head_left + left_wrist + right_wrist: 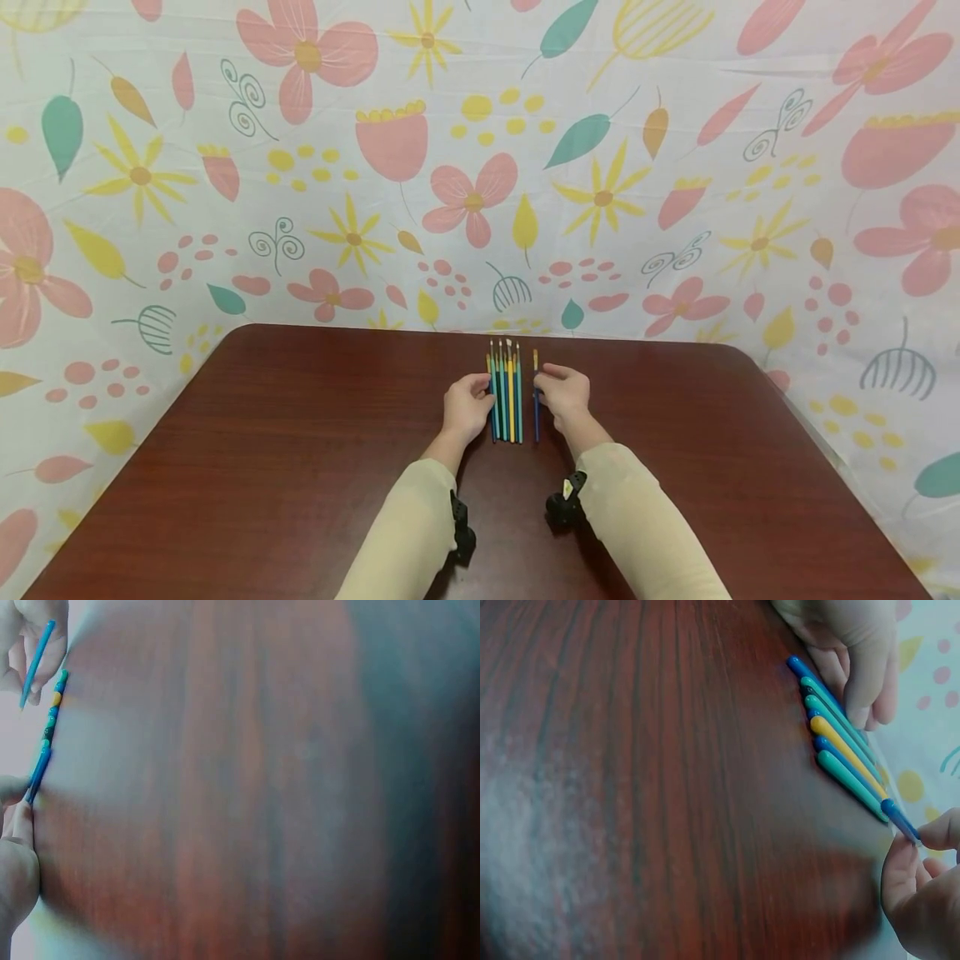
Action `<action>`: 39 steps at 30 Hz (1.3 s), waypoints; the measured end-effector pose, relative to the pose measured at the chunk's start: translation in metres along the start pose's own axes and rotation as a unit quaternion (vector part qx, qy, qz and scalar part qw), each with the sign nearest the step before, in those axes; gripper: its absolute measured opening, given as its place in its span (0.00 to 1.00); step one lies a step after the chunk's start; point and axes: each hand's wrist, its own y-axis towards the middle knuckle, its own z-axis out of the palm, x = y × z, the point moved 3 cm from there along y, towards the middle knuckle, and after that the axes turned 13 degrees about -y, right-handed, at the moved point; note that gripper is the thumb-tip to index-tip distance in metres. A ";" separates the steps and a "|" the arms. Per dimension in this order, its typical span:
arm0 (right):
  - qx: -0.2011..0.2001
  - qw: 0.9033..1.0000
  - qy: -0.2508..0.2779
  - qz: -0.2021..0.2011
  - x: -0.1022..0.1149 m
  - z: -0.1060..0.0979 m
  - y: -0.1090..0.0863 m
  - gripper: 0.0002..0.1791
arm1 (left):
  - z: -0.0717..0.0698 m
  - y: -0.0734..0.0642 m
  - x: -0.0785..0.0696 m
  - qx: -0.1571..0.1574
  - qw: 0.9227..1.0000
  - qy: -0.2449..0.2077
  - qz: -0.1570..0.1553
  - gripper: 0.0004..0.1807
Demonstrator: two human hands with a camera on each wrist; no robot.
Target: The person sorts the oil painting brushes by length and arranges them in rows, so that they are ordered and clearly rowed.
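While the head view has the right hand (pixel 564 392) pinching a blue brush (pixel 537 417) just beside a brush row (pixel 512 408) on the table (pixel 300 433), the left wrist view has the left hand (pixel 19 877) pinching the row's edge brush (pixel 40 769), and the right wrist view smooth handles (pixel 840 745), probably light and stiff, best gripped mid-shaft.

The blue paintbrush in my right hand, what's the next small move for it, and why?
I'd probably slide the blue paintbrush left toward the row of brushes. It lies roughly parallel to them, pinched by the right hand, with a gap of bare tabletop between. The left hand is at the row's opposite side, so it could help keep the row together.
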 end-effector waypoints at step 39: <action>0.016 0.998 0.052 0.033 -0.011 -0.037 0.005 0.22 | -0.001 -0.002 0.001 0.007 1.000 -0.007 -0.013 0.19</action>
